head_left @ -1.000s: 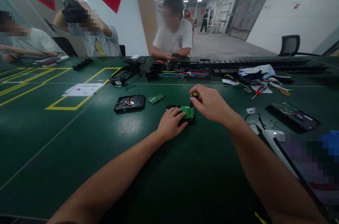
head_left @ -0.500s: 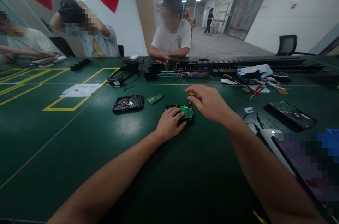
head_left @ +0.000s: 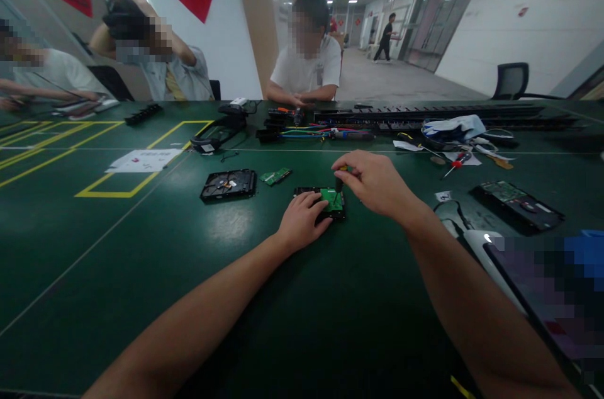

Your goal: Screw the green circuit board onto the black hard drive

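A black hard drive [head_left: 340, 215] with a green circuit board [head_left: 333, 196] on top lies flat in front of me. My left hand [head_left: 304, 218] grips its left part, fingers over the board and thumb along the near edge. In my right hand [head_left: 370, 179], thumb and fingers are closed round the yellow-and-black handle of a screwdriver [head_left: 338, 185]. The screwdriver stands almost upright, its tip down on the board; the exact contact point is too small to make out. Left of the drive lie a loose green circuit board [head_left: 275, 176] and another hard drive [head_left: 229, 185].
A third hard drive [head_left: 518, 205] lies at the right, near a red-handled screwdriver [head_left: 457, 164] and a cloth [head_left: 455, 128]. Cables [head_left: 311, 133] and long black strips [head_left: 425, 114] line the back. A headset-like device [head_left: 219, 131] stands left of them. People sit across the table [head_left: 141, 260].
My right hand has shifted slightly on the screwdriver handle, now covering more of it. The left hand and the drive have stayed put. In the background, a walking person has moved right.
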Motion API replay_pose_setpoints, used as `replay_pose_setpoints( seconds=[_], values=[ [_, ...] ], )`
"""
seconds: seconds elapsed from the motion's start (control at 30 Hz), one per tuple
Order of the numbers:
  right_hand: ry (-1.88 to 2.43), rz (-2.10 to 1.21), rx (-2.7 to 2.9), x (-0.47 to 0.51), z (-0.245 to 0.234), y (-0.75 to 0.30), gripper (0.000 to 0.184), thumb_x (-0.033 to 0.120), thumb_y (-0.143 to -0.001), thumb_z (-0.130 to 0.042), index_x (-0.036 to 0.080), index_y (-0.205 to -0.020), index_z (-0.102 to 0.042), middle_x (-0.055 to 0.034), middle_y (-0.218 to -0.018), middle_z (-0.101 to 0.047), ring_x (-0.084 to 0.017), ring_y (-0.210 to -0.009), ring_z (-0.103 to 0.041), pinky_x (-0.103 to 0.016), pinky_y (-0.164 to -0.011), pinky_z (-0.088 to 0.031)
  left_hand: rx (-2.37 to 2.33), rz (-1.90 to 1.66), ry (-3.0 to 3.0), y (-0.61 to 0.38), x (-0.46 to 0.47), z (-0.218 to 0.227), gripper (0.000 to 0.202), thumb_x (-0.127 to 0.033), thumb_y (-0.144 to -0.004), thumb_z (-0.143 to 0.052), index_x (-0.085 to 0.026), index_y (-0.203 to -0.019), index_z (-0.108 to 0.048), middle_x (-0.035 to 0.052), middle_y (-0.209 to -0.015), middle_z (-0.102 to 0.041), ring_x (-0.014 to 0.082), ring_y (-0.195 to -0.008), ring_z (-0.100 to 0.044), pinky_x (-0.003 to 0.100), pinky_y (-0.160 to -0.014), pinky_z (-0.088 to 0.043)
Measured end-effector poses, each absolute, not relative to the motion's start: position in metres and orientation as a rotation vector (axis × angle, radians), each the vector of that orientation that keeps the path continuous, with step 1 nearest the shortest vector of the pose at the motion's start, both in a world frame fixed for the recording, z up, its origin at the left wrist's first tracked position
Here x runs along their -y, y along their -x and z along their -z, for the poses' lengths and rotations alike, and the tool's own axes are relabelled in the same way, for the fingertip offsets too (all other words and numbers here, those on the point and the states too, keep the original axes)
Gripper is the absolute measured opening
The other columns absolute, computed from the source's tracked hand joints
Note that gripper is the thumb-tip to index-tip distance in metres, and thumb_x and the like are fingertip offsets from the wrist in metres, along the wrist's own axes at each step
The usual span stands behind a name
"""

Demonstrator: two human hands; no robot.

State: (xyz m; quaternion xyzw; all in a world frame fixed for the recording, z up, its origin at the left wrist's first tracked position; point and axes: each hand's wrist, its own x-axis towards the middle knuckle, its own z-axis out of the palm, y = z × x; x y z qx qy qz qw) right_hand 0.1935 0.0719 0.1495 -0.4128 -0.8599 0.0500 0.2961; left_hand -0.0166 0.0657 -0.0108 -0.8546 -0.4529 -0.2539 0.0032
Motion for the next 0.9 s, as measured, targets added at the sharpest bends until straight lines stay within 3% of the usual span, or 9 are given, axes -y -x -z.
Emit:
replay_pose_setpoints(
  seconds=[0.13,0.23,0.4,0.7,0.9],
  values=[
    [1.147,-0.131,2.250,-0.0713,-0.1490,-0.1937,0.026,0.018,-0.099,-0.058,0.018,-0.119,-0.075,-0.0091,-0.115,-0.080,-0.023,-0.094,-0.071,-0.037,-0.089,-0.051,1.422,0.792,2.680,0.0168,-0.0661,0.0111,0.045,-0.046,-0.099,-0.070,-0.023,-0.138,-0.069,0.0126,-0.146,-0.065,0.0356,-0.140,-0.055,0.059,-0.118,-0.047],
    [1.154,-0.153,2.258,-0.0710,-0.1490,-0.1930,0.024,0.017,-0.098,-0.057,0.018,-0.114,-0.076,-0.0080,-0.105,-0.079,-0.021,-0.086,-0.069,-0.035,-0.083,-0.050,1.426,0.791,2.679,0.0166,-0.0664,0.0114,0.045,-0.046,-0.099,-0.070,-0.023,-0.138,-0.070,0.0124,-0.146,-0.065,0.0356,-0.140,-0.055,0.058,-0.118,-0.047],
    [1.118,-0.140,2.279,-0.0720,-0.1500,-0.1930,0.016,0.021,-0.100,-0.058,0.022,-0.099,-0.074,-0.0075,-0.100,-0.074,-0.023,-0.092,-0.066,-0.036,-0.083,-0.049,1.423,0.811,2.688,0.0164,-0.0662,0.0108,0.045,-0.045,-0.099,-0.071,-0.024,-0.139,-0.070,0.0127,-0.146,-0.065,0.0358,-0.140,-0.055,0.059,-0.117,-0.048],
    [1.150,-0.137,2.274,-0.0715,-0.1495,-0.1936,0.022,0.015,-0.097,-0.057,0.018,-0.114,-0.072,-0.0110,-0.112,-0.077,-0.025,-0.098,-0.068,-0.039,-0.089,-0.049,1.432,0.797,2.690,0.0167,-0.0660,0.0110,0.046,-0.045,-0.098,-0.071,-0.024,-0.139,-0.070,0.0125,-0.146,-0.065,0.0354,-0.140,-0.055,0.058,-0.118,-0.048],
    [1.129,-0.140,2.296,-0.0705,-0.1487,-0.1922,0.014,0.017,-0.097,-0.058,0.020,-0.104,-0.070,-0.0082,-0.102,-0.071,-0.022,-0.090,-0.064,-0.036,-0.084,-0.048,1.428,0.790,2.683,0.0159,-0.0655,0.0097,0.045,-0.045,-0.099,-0.070,-0.022,-0.138,-0.070,0.0128,-0.146,-0.065,0.0355,-0.140,-0.055,0.058,-0.118,-0.048]
  ],
)
